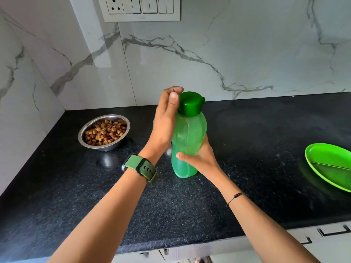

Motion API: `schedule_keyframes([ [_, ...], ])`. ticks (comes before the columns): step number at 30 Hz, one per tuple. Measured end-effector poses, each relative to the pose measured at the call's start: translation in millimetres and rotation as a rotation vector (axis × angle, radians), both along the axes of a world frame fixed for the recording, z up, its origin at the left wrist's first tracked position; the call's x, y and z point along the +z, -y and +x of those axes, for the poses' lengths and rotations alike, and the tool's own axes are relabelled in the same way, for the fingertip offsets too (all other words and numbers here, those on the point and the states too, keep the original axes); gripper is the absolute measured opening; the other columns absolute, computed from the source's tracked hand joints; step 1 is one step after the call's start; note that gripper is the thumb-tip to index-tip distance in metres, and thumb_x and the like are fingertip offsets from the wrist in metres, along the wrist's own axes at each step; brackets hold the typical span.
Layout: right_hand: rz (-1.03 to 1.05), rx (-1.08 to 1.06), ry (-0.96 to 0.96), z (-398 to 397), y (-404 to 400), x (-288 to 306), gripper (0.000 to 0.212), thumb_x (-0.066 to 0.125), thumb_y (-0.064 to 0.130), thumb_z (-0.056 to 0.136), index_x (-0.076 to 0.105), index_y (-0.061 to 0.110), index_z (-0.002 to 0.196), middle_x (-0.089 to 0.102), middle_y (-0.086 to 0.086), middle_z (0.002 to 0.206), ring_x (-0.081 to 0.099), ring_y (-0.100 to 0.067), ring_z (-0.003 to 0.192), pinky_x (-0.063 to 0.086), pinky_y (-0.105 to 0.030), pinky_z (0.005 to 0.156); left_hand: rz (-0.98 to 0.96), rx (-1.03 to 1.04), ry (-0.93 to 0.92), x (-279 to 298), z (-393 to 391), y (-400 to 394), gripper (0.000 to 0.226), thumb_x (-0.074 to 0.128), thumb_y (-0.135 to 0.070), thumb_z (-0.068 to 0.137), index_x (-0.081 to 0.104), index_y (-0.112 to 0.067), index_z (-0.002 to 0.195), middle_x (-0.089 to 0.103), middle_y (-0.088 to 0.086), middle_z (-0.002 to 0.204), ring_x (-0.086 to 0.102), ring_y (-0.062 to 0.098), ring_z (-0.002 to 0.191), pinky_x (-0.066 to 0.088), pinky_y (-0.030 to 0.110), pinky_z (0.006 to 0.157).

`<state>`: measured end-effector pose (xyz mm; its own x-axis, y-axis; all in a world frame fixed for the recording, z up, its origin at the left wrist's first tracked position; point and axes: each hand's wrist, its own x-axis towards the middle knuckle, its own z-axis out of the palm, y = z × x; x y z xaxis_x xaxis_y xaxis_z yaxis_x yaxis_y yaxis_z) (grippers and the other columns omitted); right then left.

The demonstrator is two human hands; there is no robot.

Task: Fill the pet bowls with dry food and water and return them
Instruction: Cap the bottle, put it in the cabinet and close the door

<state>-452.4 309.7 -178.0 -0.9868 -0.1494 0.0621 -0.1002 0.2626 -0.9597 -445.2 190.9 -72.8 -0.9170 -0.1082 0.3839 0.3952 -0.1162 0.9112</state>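
A translucent green water bottle [190, 133] with a dark green cap [191, 103] stands near the middle of the black counter [190, 205], leaning slightly. My right hand [199, 156] grips its lower body from the right. My left hand [165, 122] lies against the bottle's left side, with fairly straight fingers and the thumb touching the cap, which is on. A steel bowl [83, 133] holding brown dry food [105, 132] sits at the back left. A sliver of shiny metal [168, 151] shows between my left wrist and the bottle; the rest is hidden.
A bright green oval plate [330, 164] lies at the right edge of the counter. Marble wall tiles run behind and to the left, with a switch panel [140, 8] above. The counter's front edge and white drawers [332, 232] are at the bottom right.
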Motion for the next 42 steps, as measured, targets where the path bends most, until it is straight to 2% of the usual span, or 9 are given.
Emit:
schedule_keyframes([
  [4,0.005,0.014,0.000,1.3,-1.0,3.4,0.088,0.076,0.037,0.050,0.035,0.025,0.127,0.059,0.002,0.118,0.057,-0.012,0.109,0.049,-0.025,0.086,-0.356,0.079,-0.072,-2.9,0.3,-12.3,0.052,0.071,-0.041,0.073,0.044,-0.025,0.114,0.056,-0.002,0.114,0.057,0.009,0.102,0.046,0.024,0.093],
  [10,-0.009,0.013,0.002,0.0,-0.6,-0.4,0.095,0.076,0.044,0.047,0.036,0.023,0.130,0.060,0.000,0.121,0.058,-0.013,0.112,0.051,-0.035,0.092,-0.073,0.145,-0.096,-11.3,-2.5,-7.5,0.033,0.060,-0.015,0.080,0.048,-0.021,0.110,0.054,-0.003,0.111,0.059,0.004,0.084,0.048,0.022,0.079],
  [13,-0.013,0.016,0.006,-0.5,-0.8,-1.3,0.093,0.077,0.043,0.047,0.036,0.023,0.129,0.060,0.000,0.120,0.058,-0.014,0.111,0.051,-0.037,0.092,0.155,0.127,-0.041,-9.0,-5.0,-3.3,0.015,0.048,-0.024,0.086,0.054,-0.023,0.099,0.057,0.000,0.100,0.053,0.012,0.085,0.042,0.030,0.082],
  [18,-0.038,0.029,-0.005,0.4,-1.6,0.3,0.086,0.074,0.044,0.047,0.034,0.032,0.122,0.060,0.002,0.119,0.058,-0.010,0.110,0.051,-0.032,0.090,-0.338,0.187,-0.073,-7.5,0.5,-17.5,0.052,0.070,-0.039,0.074,0.045,-0.023,0.117,0.057,-0.010,0.106,0.057,0.005,0.094,0.046,0.017,0.086],
  [22,-0.042,0.031,-0.005,-1.0,-2.1,-1.2,0.087,0.075,0.043,0.048,0.034,0.032,0.124,0.060,0.002,0.120,0.058,-0.010,0.111,0.051,-0.034,0.092,-0.239,0.198,-0.070,-10.0,-1.7,-11.4,0.054,0.070,-0.026,0.074,0.042,-0.020,0.120,0.051,-0.017,0.110,0.058,0.005,0.093,0.047,0.017,0.085],
  [28,-0.043,0.029,-0.010,-1.8,-1.7,-4.3,0.091,0.078,0.042,0.050,0.036,0.024,0.128,0.060,-0.001,0.121,0.058,-0.014,0.112,0.051,-0.042,0.093,-0.018,0.154,-0.070,-13.7,-2.1,-4.6,0.016,0.046,-0.025,0.090,0.053,-0.023,0.103,0.057,-0.005,0.102,0.052,0.012,0.093,0.042,0.030,0.087],
  [34,-0.039,0.029,-0.025,-2.0,-2.0,-3.6,0.086,0.077,0.043,0.049,0.033,0.037,0.123,0.060,0.004,0.119,0.058,-0.008,0.111,0.051,-0.037,0.093,-0.406,0.211,-0.037,-11.1,-1.5,-14.8,0.075,0.069,-0.051,0.071,0.042,-0.016,0.131,0.052,0.002,0.125,0.054,0.012,0.112,0.043,0.021,0.096],
  [37,-0.042,0.020,-0.020,-2.0,-1.8,-3.6,0.077,0.077,0.042,0.049,0.034,0.046,0.113,0.061,0.005,0.117,0.059,-0.008,0.109,0.051,-0.039,0.093,-0.447,0.310,-0.074,-8.9,-3.2,-14.3,0.071,0.074,-0.038,0.071,0.042,-0.015,0.130,0.047,0.001,0.125,0.051,0.011,0.110,0.041,0.014,0.094],
  [42,-0.050,0.025,-0.014,-3.2,-2.7,-7.1,0.089,0.079,0.040,0.050,0.035,0.030,0.127,0.060,0.002,0.121,0.058,-0.010,0.112,0.051,-0.039,0.094,-0.187,0.173,-0.062,-17.7,-0.5,-3.8,0.046,0.059,-0.028,0.080,0.041,-0.028,0.123,0.047,0.001,0.130,0.058,0.010,0.102,0.048,0.034,0.092],
])
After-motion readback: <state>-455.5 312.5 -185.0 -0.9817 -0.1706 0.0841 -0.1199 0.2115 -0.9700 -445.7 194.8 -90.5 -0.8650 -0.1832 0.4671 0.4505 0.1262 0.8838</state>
